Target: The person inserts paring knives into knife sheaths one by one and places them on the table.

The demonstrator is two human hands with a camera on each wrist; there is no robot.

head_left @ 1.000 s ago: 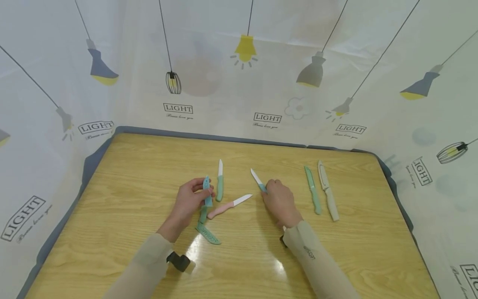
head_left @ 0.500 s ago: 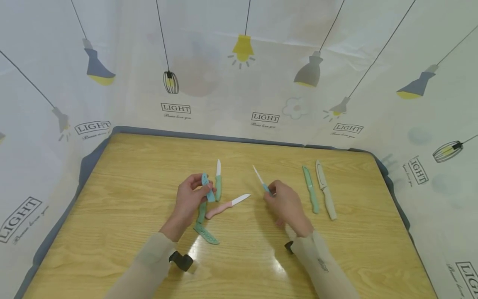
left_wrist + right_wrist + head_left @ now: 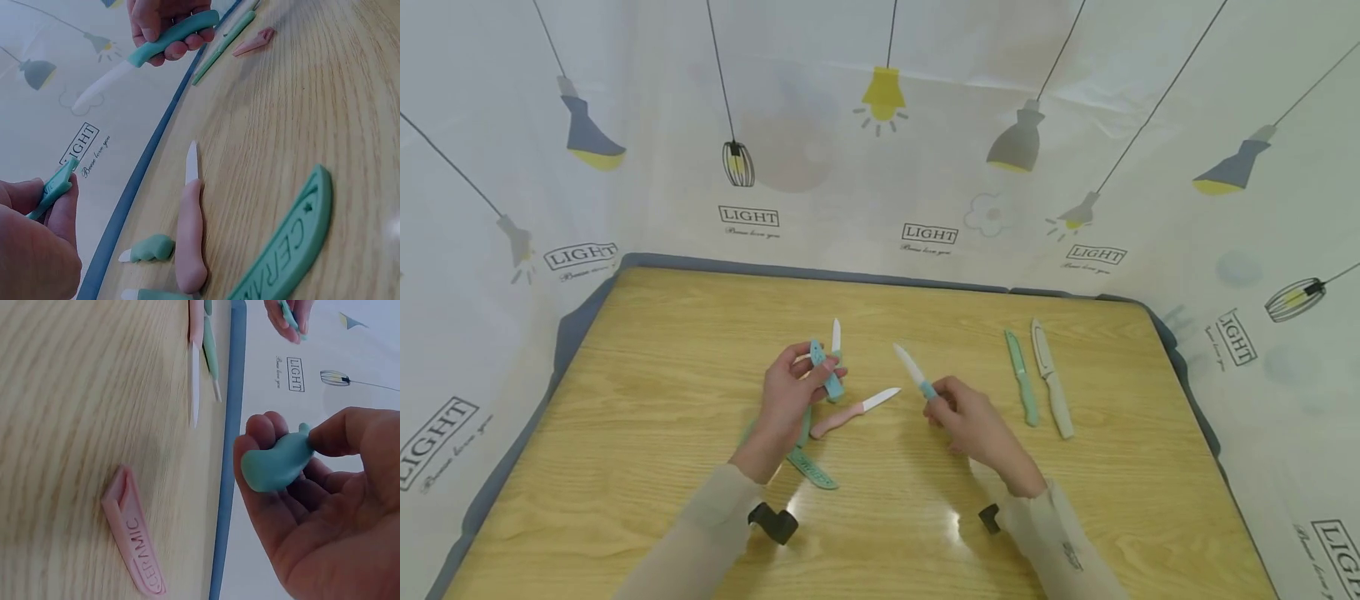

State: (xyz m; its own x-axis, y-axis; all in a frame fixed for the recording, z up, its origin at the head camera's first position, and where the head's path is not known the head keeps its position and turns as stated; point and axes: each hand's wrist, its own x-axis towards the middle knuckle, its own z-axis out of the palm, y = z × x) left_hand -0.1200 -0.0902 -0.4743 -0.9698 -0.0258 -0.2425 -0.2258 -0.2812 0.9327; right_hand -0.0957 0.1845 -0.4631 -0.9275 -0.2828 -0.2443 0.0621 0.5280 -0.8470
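Observation:
My left hand (image 3: 786, 396) pinches a light-blue blade sheath (image 3: 827, 372) between thumb and fingers, raised over the table. My right hand (image 3: 977, 423) grips the blue handle of a white-bladed paring knife (image 3: 912, 365); its blade points up and left, towards the sheath but apart from it. The left wrist view shows the knife's handle (image 3: 178, 36) in the curled fingers. Below and between the hands lies a pink knife (image 3: 838, 419), unsheathed. A green-handled knife (image 3: 837, 333) is partly covered by my left hand, and another green handle (image 3: 806, 427) lies beside that wrist.
A green sheath (image 3: 812, 471) lies nearest me on the wooden table (image 3: 880, 533). A pink sheath (image 3: 134, 534) rests under my right hand. Farther right lie a green sheathed knife (image 3: 1022, 379) and a cream sheathed knife (image 3: 1052, 379). A printed curtain (image 3: 835, 200) surrounds the table.
My right hand has lifted the blue knife from near the tabletop and turned its blade leftward. The left hand has shifted slightly right and tilted the blue sheath, now covering part of the green-handled knife.

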